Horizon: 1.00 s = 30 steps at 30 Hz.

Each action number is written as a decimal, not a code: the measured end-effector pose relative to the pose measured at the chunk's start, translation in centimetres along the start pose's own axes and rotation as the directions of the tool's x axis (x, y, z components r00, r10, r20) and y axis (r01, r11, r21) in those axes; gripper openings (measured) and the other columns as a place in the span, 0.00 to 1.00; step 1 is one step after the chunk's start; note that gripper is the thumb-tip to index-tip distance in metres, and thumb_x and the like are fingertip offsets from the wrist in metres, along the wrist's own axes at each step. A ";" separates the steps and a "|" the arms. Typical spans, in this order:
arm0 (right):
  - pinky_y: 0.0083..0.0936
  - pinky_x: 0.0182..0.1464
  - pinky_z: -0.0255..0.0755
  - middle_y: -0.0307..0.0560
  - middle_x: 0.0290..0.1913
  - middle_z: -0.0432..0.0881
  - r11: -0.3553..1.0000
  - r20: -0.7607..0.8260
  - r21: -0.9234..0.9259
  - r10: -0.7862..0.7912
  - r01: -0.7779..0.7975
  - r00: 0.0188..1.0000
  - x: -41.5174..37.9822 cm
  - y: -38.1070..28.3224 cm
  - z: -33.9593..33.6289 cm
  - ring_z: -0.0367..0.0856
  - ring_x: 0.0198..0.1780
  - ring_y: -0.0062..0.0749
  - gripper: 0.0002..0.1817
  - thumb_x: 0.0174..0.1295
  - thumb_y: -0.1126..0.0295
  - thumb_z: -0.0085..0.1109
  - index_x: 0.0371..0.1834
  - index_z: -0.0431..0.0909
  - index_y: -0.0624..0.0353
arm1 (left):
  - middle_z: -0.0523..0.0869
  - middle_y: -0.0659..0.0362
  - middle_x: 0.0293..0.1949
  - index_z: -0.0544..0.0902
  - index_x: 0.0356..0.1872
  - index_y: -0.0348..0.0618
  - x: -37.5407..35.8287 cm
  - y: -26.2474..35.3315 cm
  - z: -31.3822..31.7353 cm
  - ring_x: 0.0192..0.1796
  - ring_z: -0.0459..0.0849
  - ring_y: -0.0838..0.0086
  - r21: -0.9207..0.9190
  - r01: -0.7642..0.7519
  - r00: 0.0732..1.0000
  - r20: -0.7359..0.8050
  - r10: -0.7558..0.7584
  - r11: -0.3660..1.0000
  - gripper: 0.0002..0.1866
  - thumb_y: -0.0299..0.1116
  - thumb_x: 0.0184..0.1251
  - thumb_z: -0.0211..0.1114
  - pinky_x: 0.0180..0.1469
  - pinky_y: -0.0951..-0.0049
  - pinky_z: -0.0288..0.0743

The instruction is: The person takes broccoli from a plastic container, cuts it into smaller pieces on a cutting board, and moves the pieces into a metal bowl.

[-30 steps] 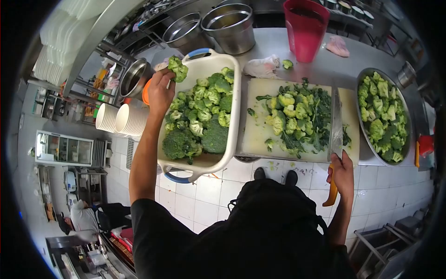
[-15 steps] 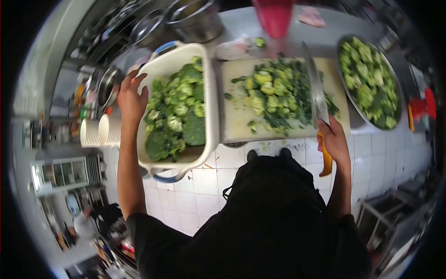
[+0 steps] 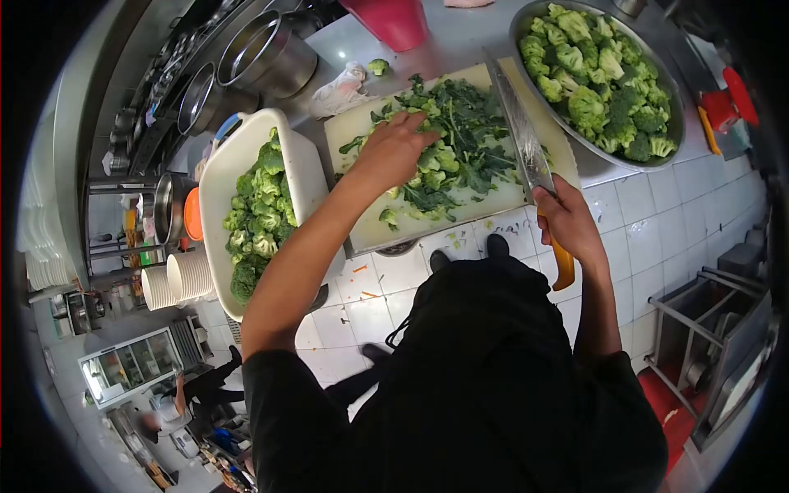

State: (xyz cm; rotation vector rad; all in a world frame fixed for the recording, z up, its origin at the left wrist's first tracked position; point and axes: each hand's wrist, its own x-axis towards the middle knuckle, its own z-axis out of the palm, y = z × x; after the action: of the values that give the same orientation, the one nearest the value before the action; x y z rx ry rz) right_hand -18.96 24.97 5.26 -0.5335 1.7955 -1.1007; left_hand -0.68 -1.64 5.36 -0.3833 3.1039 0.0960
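My left hand (image 3: 393, 149) reaches over the white cutting board (image 3: 349, 135), fingers apart on a pile of broccoli leaves and trimmings (image 3: 460, 131). Its fingertips are partly hidden among the greens. My right hand (image 3: 567, 218) grips a large knife (image 3: 519, 123) by its yellow handle. The blade lies over the right part of the board and points away from me. Left of the board, a cream plastic tub (image 3: 311, 177) holds broccoli heads (image 3: 265, 218). An oval metal bowl (image 3: 675, 123) full of cut broccoli florets (image 3: 588, 103) stands to the right.
Behind the board are a crumpled cloth (image 3: 341, 90), a loose broccoli floret (image 3: 378, 66) and a red container (image 3: 390, 23). Metal pots (image 3: 275, 62) stand at the back left. Stacked cups (image 3: 189, 275) sit beyond the tub. Another person (image 3: 193, 394) is at lower left.
My left hand has moved from the tub's far edge to the greens on the board. My right hand still holds the knife. The view has turned and shifted, and the tub shows farther left.
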 end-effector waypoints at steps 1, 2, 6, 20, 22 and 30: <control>0.23 0.20 0.70 0.39 0.23 0.73 1.000 0.006 0.003 -0.008 0.008 1.000 0.0 0.1 -0.4 0.71 0.18 0.22 0.12 0.77 0.63 0.54 0.42 0.74 0.61 | 0.81 0.52 0.63 0.87 0.58 0.48 0.8 -0.4 0.4 0.60 0.83 0.56 -0.004 0.010 0.999 0.034 -0.010 1.000 0.29 0.17 0.52 0.65 0.65 0.59 0.77; 0.23 0.20 0.70 0.39 0.23 0.73 1.000 0.017 0.004 -0.017 0.017 1.000 0.1 0.2 -0.7 0.71 0.18 0.21 0.12 0.77 0.63 0.54 0.43 0.74 0.61 | 0.83 0.52 0.61 0.88 0.56 0.47 1.4 -0.9 0.7 0.59 0.83 0.56 -0.008 0.024 0.997 0.068 -0.024 1.000 0.27 0.17 0.52 0.66 0.64 0.59 0.78; 0.23 0.20 0.70 0.38 0.23 0.73 0.999 0.011 0.000 -0.032 0.032 0.999 0.8 1.3 -2.1 0.71 0.19 0.21 0.11 0.77 0.63 0.54 0.45 0.75 0.61 | 0.86 0.54 0.53 0.90 0.50 0.43 0.8 -2.2 0.5 0.51 0.86 0.59 -0.261 0.118 0.985 -0.090 -0.145 0.958 0.20 0.20 0.53 0.70 0.57 0.62 0.81; 0.24 0.20 0.69 0.38 0.22 0.72 0.998 0.125 -0.051 -0.038 0.044 0.991 2.4 0.0 -4.6 0.71 0.17 0.22 0.11 0.78 0.64 0.54 0.46 0.74 0.62 | 0.84 0.47 0.54 0.85 0.60 0.43 -13.4 -10.1 -7.3 0.53 0.85 0.58 -0.358 0.600 0.370 -0.668 -0.646 0.715 0.30 0.31 0.52 0.80 0.56 0.62 0.81; 0.24 0.21 0.69 0.39 0.23 0.73 0.997 0.149 -0.042 -0.059 0.066 0.987 2.5 0.4 -4.6 0.72 0.18 0.22 0.11 0.77 0.63 0.54 0.47 0.74 0.62 | 0.85 0.53 0.57 0.86 0.60 0.47 -8.4 -4.3 -7.1 0.54 0.86 0.60 -0.499 0.555 0.500 -0.440 -0.746 0.665 0.27 0.29 0.55 0.79 0.51 0.61 0.83; 0.24 0.22 0.71 0.40 0.25 0.74 0.997 0.119 -0.072 0.004 0.004 0.993 1.4 1.7 -5.7 0.73 0.19 0.23 0.24 0.77 0.61 0.55 0.67 0.72 0.68 | 0.83 0.52 0.59 0.87 0.58 0.47 -1.0 4.8 1.2 0.60 0.83 0.54 -0.045 0.193 0.981 -0.002 -0.193 0.980 0.29 0.19 0.48 0.70 0.64 0.59 0.78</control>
State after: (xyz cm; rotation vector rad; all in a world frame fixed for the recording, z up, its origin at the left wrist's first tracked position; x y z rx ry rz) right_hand -24.39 27.40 4.06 -0.6290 1.7357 -0.9866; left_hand -0.86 3.32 4.46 -0.6839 3.0549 0.1612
